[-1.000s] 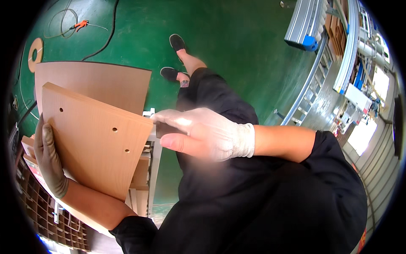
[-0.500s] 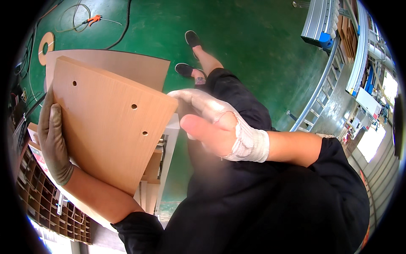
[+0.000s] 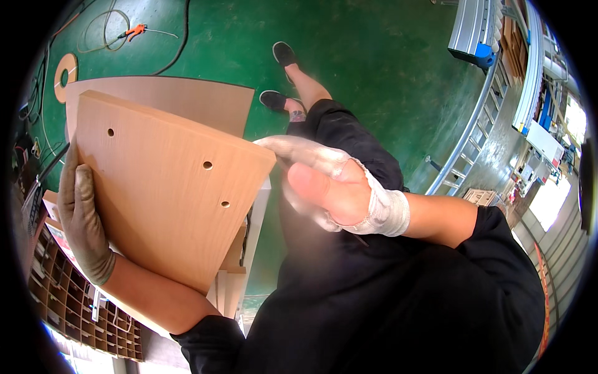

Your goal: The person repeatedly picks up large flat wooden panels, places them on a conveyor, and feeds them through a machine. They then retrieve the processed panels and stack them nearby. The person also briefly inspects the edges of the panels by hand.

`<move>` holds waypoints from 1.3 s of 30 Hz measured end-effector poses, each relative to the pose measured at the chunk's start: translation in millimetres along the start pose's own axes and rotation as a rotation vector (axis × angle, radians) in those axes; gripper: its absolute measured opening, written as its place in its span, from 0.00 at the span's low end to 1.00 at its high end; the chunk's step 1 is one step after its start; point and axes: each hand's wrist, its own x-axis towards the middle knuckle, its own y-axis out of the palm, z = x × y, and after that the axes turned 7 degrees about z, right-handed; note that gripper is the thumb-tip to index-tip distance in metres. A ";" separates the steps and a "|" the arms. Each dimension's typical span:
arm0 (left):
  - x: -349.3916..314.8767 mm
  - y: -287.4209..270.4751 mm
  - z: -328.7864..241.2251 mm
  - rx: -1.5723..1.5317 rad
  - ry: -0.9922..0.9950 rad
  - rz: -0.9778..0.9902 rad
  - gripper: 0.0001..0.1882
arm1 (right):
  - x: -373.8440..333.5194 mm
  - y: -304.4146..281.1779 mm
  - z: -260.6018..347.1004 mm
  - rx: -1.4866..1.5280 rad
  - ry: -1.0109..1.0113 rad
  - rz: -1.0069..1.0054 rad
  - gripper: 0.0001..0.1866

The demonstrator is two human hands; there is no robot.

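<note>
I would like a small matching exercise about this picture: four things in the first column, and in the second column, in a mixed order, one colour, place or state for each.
1. board
2. left hand
3. right hand
4. air gun

A. orange, lying on the green floor
B. gloved in white, thumb bare
C. shows three round holes
D. gloved in grey-brown, at the board's left side

Pairs: 1-C; 2-D; 3-B; 4-A

Right hand (image 3: 341,188) at new angle
</note>
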 end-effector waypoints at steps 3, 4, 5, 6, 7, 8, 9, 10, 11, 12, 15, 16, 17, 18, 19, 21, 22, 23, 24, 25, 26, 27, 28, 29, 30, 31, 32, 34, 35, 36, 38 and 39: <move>0.2 4.5 -1.0 -0.094 0.006 0.011 0.23 | 1.6 -1.7 5.5 -0.107 -0.010 -0.005 0.27; -1.0 3.4 -0.9 -0.114 -0.002 0.014 0.23 | 1.3 -3.0 5.5 -0.196 -0.038 -0.003 0.27; -2.5 2.2 -0.7 -0.135 -0.010 0.018 0.23 | 1.6 -4.0 5.7 -0.285 -0.067 -0.002 0.27; -1.8 1.8 -0.5 -0.156 -0.015 0.027 0.24 | 1.0 -4.9 6.1 -0.373 -0.088 -0.010 0.27; -1.6 2.3 -1.5 -0.147 -0.022 0.022 0.24 | 0.1 -4.8 6.5 -0.409 -0.092 -0.014 0.27; -1.8 3.5 -3.5 -0.139 -0.029 0.016 0.24 | -0.3 -5.3 7.1 -0.446 -0.098 -0.017 0.28; -2.0 4.0 -5.0 -0.131 -0.037 0.011 0.24 | -1.6 -4.5 8.0 -0.431 -0.086 -0.015 0.28; -1.6 3.5 -5.7 -0.093 -0.026 0.022 0.24 | -1.8 -4.1 8.6 -0.416 -0.073 -0.014 0.28; -1.2 2.9 -6.6 -0.056 -0.015 0.033 0.24 | -0.9 -4.8 9.1 -0.417 -0.079 -0.007 0.28; -1.7 2.0 -7.5 -0.017 -0.005 0.044 0.24 | -0.4 -5.3 9.6 -0.416 -0.084 0.001 0.29; -0.7 0.5 -8.5 0.040 0.032 0.055 0.25 | 0.4 -4.1 6.0 -0.383 -0.127 -0.013 0.30; 0.5 0.1 -7.9 0.050 0.027 0.049 0.25 | 1.0 -3.6 3.5 -0.367 -0.146 -0.026 0.30; 1.4 -0.4 -6.9 0.061 0.022 0.044 0.24 | 1.6 -3.9 2.0 -0.381 -0.160 -0.030 0.31; 0.8 -1.1 -6.0 0.072 0.015 0.037 0.24 | 1.5 -3.8 0.5 -0.395 -0.172 -0.031 0.31; 0.3 -1.7 -5.4 0.065 0.015 0.042 0.24 | 1.4 -4.0 -0.9 -0.409 -0.184 -0.032 0.31; -0.2 -2.4 -4.3 0.051 0.016 0.053 0.24 | 1.1 -4.7 -4.6 -0.426 -0.199 -0.032 0.31; -0.5 -2.3 -3.6 0.031 0.006 0.050 0.23 | 1.0 -5.2 -5.5 -0.435 -0.207 -0.033 0.31; -1.0 -2.0 -2.7 0.012 -0.005 0.047 0.23 | 0.5 -6.3 -3.6 -0.438 -0.192 -0.013 0.31; -1.7 -1.5 -1.9 -0.007 -0.018 0.042 0.23 | -0.2 -8.3 -0.1 -0.441 -0.176 0.009 0.31; -2.5 -0.1 -2.0 -0.017 -0.027 0.026 0.23 | -0.9 -9.7 2.8 -0.444 -0.160 0.031 0.31; -3.5 2.0 -2.9 -0.027 -0.037 0.010 0.23 | -1.2 -10.2 4.2 -0.442 -0.151 0.037 0.32; -3.1 3.4 -3.4 -0.036 -0.045 -0.004 0.22 | -1.1 -10.6 5.1 -0.439 -0.143 0.041 0.32; -2.2 3.7 -3.6 -0.048 -0.042 0.002 0.22 | -1.0 -10.9 6.1 -0.437 -0.135 0.044 0.32; -1.1 3.8 -3.8 -0.061 -0.038 0.008 0.22 | -0.8 -11.9 8.0 -0.434 -0.118 0.055 0.32; -1.2 3.6 -4.2 -0.073 -0.036 0.011 0.22 | -1.1 -13.2 10.5 -0.432 -0.101 0.068 0.32; -0.9 3.2 -3.4 -0.085 -0.029 0.018 0.22 | -1.1 -14.0 11.8 -0.430 -0.084 0.081 0.32; -0.3 2.4 -1.7 -0.097 -0.021 0.025 0.22 | -1.5 -14.4 9.0 -0.458 -0.119 0.078 0.33; -2.0 0.9 1.0 -0.108 -0.028 0.030 0.22 | -3.1 -14.6 1.1 -0.516 -0.190 0.075 0.33; -3.6 0.1 2.0 -0.104 -0.043 0.030 0.23 | -3.1 -14.2 0.8 -0.501 -0.186 0.075 0.33; -4.0 -0.2 2.8 -0.101 -0.056 0.032 0.24 | -2.9 -13.8 0.1 -0.485 -0.184 0.072 0.33; -4.8 -0.2 2.7 -0.099 -0.050 0.036 0.24 | -2.1 -13.7 1.1 -0.443 -0.167 0.075 0.33; -3.9 -0.1 2.8 -0.097 -0.046 0.040 0.24 | -1.0 -14.4 3.6 -0.415 -0.154 0.077 0.32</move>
